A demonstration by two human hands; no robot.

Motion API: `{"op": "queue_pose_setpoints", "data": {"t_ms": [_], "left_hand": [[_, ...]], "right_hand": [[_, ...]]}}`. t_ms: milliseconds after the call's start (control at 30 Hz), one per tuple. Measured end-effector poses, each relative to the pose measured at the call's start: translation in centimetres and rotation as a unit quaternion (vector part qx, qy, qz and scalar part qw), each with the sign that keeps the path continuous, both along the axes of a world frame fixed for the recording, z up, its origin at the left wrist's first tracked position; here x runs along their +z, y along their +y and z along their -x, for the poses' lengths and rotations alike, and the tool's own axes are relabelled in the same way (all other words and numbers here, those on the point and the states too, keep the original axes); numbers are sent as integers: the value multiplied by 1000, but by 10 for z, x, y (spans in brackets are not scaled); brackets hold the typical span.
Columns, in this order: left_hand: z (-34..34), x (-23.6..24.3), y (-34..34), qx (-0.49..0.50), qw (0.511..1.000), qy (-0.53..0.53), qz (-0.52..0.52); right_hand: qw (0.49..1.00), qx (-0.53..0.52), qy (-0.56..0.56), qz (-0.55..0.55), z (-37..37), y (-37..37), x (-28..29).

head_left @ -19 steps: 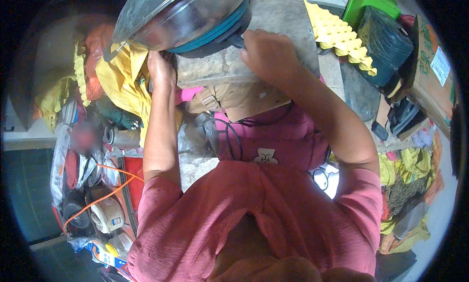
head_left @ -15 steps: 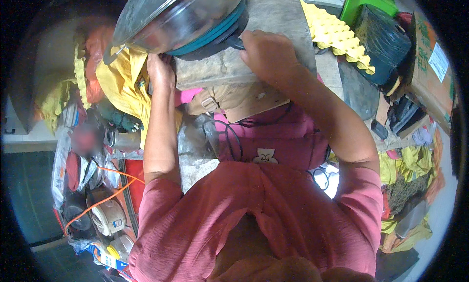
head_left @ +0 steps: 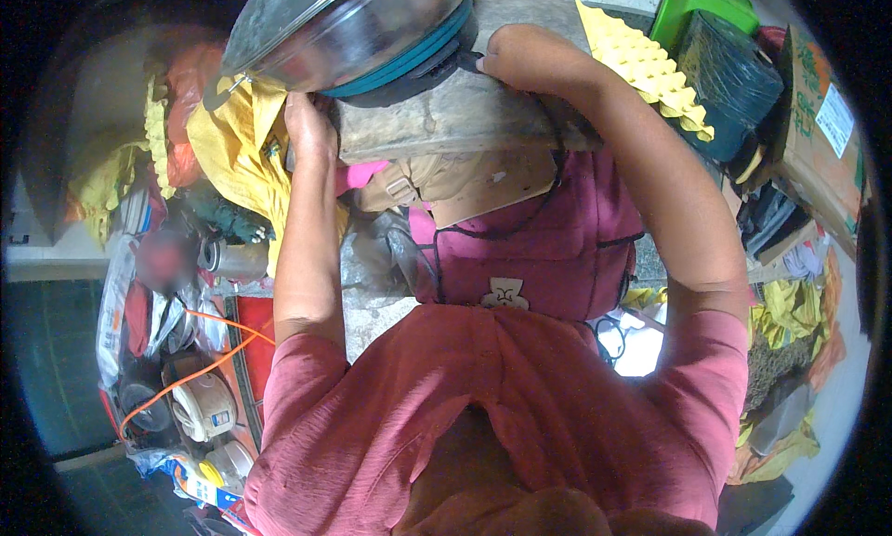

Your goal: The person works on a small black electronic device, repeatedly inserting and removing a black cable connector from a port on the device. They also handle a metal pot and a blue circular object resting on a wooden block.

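Note:
A large shiny bowl-shaped thing (head_left: 353, 34) with a teal banded base (head_left: 409, 65) stands tilted on a worn grey board (head_left: 418, 118). At the board's left edge, under the bowl's rim, is my left hand (head_left: 311, 127); its fingers are mostly hidden. My right hand (head_left: 525, 58) is closed over the board, to the right of the base. A small dark piece (head_left: 472, 60) pokes out by its fingertips, too unclear to name. From below my right wrist a black cord (head_left: 557, 155) drops over the board's front edge.
A maroon bag (head_left: 530, 267) and a tan cardboard piece (head_left: 488, 188) lie between me and the board. Yellow egg-tray-like sheeting (head_left: 641, 67), a dark wrapped roll (head_left: 729, 71) and a cardboard box (head_left: 822, 137) are at right. Yellow cloth (head_left: 232, 150) hangs at left.
My right hand has moved up and to the right, away from the base. The cord now runs over the board's front edge. The bowl-shaped thing has shifted slightly right; my left hand stays close to it.

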State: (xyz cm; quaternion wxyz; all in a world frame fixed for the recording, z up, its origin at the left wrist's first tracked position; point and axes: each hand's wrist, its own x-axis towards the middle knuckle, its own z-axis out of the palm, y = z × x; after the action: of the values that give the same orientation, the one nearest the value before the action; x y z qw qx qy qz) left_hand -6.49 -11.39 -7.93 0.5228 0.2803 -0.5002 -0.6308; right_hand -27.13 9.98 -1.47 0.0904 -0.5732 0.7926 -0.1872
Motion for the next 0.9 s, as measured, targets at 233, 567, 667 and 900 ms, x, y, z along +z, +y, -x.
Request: {"op": "queue_pose_setpoints", "data": {"t_ms": [233,567,667,900], "left_hand": [[-2,-2,-5,-28,999,35,-23],[-1,2,-1,-11,1000,-11,-19],[1,7,9,-15,1000,2,-12],[1,11,14,31,999,-27,-23]], "right_hand": [[989,37,-32,137,1,21,-13],[955,-14,159,249,-40,13,-36],[952,-21,175,249,-42,11,-41],[952,-51,178,242,-50,5,-41]]}}
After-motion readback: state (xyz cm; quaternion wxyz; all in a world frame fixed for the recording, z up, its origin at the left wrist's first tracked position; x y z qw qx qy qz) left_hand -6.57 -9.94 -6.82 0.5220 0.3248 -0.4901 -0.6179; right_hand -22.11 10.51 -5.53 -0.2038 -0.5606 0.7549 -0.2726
